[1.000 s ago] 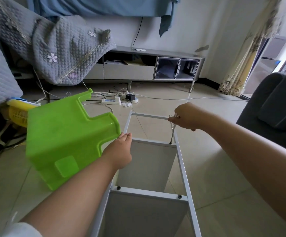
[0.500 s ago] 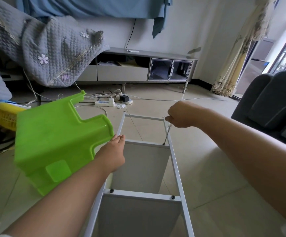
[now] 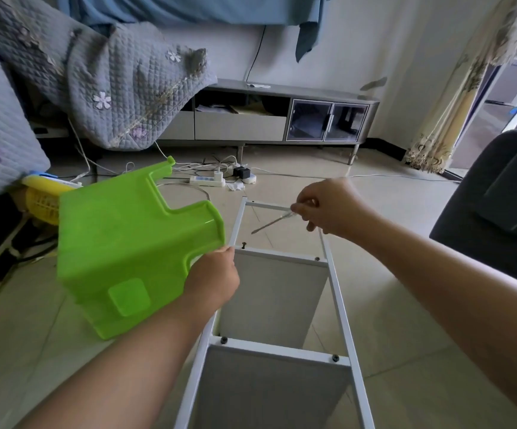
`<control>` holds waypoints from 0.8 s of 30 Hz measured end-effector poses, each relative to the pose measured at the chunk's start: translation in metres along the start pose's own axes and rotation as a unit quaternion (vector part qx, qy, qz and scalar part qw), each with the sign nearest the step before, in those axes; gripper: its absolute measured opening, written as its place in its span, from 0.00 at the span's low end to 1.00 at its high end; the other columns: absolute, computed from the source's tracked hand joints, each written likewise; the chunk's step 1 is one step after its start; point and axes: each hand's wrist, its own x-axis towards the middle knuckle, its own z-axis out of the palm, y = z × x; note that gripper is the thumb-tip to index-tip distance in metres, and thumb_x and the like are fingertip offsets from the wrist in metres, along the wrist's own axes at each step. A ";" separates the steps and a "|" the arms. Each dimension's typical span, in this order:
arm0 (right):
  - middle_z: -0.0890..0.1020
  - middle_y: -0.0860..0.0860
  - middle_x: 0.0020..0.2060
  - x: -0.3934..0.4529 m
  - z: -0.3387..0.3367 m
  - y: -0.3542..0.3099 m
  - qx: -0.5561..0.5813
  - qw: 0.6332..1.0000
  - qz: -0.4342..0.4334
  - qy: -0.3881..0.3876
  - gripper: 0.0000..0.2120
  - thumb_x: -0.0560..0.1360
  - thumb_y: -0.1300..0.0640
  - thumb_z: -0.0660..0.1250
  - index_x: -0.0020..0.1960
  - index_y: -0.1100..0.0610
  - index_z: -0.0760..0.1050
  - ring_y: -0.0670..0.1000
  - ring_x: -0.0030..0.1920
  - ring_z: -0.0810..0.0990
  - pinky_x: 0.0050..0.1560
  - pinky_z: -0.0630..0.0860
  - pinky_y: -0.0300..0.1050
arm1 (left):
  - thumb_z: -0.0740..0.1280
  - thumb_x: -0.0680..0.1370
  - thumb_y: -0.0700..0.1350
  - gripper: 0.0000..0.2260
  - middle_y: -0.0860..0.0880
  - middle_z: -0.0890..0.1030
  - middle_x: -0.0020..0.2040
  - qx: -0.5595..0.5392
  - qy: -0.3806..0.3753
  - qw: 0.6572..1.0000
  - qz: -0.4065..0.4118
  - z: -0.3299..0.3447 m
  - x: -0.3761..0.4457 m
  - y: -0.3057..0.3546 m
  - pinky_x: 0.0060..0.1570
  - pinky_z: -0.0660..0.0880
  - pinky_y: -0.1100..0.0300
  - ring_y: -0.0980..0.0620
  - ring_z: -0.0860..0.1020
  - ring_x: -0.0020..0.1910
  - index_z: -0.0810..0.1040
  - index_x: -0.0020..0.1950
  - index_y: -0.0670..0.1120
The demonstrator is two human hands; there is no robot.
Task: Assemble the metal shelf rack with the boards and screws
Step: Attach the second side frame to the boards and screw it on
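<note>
Shelf rack (image 3: 333,274), made of white metal bars, lies on its side on the tiled floor (image 3: 390,320), directly in front of the person. Two grey boards stand between its two long rails, the far board (image 3: 274,292) and the near board (image 3: 269,394), and each one is fixed under a cross bar with dark screws. One dark screw (image 3: 244,244) sticks up at the left end of the far cross bar and is not fully in.

The left hand (image 3: 212,280) rests on the left rail near that screw, with its fingers curled around the rail. The right hand (image 3: 325,209) is above the far end of the rack, and its fingers pinch the handle of a thin screwdriver (image 3: 271,222). The shaft of the screwdriver points down and to the left, toward the loose screw, but the tip does not touch it.

A green plastic stool (image 3: 127,246) lies tipped over on the floor, just beside the left rail and the left hand. Behind it are a power strip (image 3: 206,180) with white cables, a low grey cabinet (image 3: 282,119) and a quilted grey cover (image 3: 127,88). A dark sofa (image 3: 498,205) is at the right.
</note>
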 end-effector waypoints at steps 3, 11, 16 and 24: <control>0.82 0.59 0.46 -0.003 0.014 -0.015 0.033 0.999 -0.035 0.020 0.11 0.77 0.60 0.61 0.52 0.64 0.79 0.51 0.44 0.82 0.46 0.73 0.39 | 0.53 0.79 0.36 0.18 0.43 0.69 0.69 -0.007 0.009 1.000 -0.004 0.002 0.000 0.000 0.64 0.64 0.59 0.47 0.68 0.67 0.67 0.69 0.39; 0.80 0.58 0.51 0.007 0.026 -0.022 -0.044 0.996 -0.076 0.007 0.12 0.78 0.61 0.59 0.55 0.62 0.78 0.55 0.53 0.76 0.50 0.67 0.40 | 0.52 0.79 0.36 0.19 0.44 0.66 0.71 -0.018 0.006 1.000 -0.009 0.000 -0.004 0.001 0.67 0.59 0.60 0.47 0.65 0.69 0.65 0.71 0.40; 0.80 0.57 0.52 0.011 0.028 -0.028 -0.070 0.993 -0.099 -0.004 0.12 0.78 0.61 0.58 0.56 0.62 0.78 0.55 0.54 0.76 0.51 0.65 0.38 | 0.52 0.80 0.36 0.19 0.46 0.65 0.72 -0.026 0.003 1.000 -0.017 -0.002 -0.004 0.002 0.67 0.59 0.60 0.48 0.64 0.70 0.64 0.71 0.41; 0.80 0.58 0.51 0.013 0.024 -0.031 -0.076 0.991 -0.108 0.000 0.12 0.78 0.61 0.58 0.55 0.63 0.78 0.56 0.53 0.76 0.51 0.66 0.40 | 0.52 0.80 0.36 0.19 0.47 0.65 0.72 -0.035 -0.002 0.999 -0.027 -0.001 -0.005 0.001 0.66 0.61 0.58 0.47 0.64 0.70 0.64 0.71 0.41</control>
